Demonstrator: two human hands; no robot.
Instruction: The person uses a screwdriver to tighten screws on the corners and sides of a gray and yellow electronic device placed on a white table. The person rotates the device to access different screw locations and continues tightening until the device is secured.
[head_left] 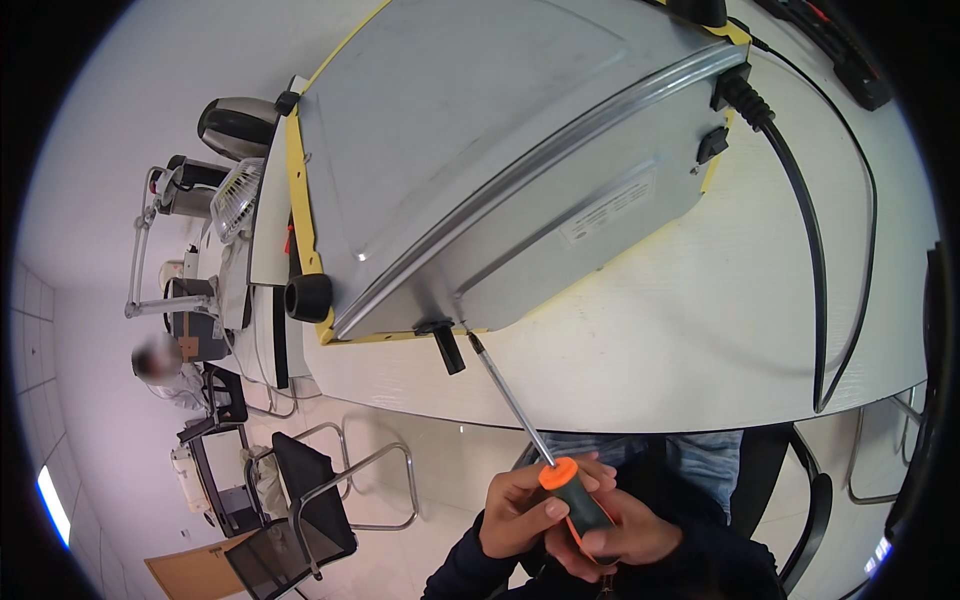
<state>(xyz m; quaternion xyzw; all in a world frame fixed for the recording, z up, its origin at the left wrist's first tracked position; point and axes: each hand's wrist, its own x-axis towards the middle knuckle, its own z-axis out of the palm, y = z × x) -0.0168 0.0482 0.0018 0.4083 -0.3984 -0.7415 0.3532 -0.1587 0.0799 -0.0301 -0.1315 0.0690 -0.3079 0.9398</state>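
Okay so both hands are together on one tool, clamped round the handle of a screwdriver (530, 430); the left hand (515, 515) grips up by the orange collar, thumb against the handle; the right hand (640, 530) has the butt end, just beside the left; dark sleeves (472, 562) run down behind them. The handle's dark green and orange, and the steel shaft slants up and left over the table's near edge; the tip is right by the lower edge of a big grey metal box (480, 150), though honestly I can't tell if it's touching.

A stubby black piece (450, 350) sticks out just left of the tip; the box has yellow edging, a black foot (308, 297) at the near left corner, a pale label (610, 210) on the side facing us, plus a black switch (712, 145) and a plugged-in black cord (805, 200) toward the right; it all sits on a white table (650, 370).

Further off to the left there's a jointed lamp arm (137, 255), someone seated in light clothing (185, 388), and a black chair (310, 490).
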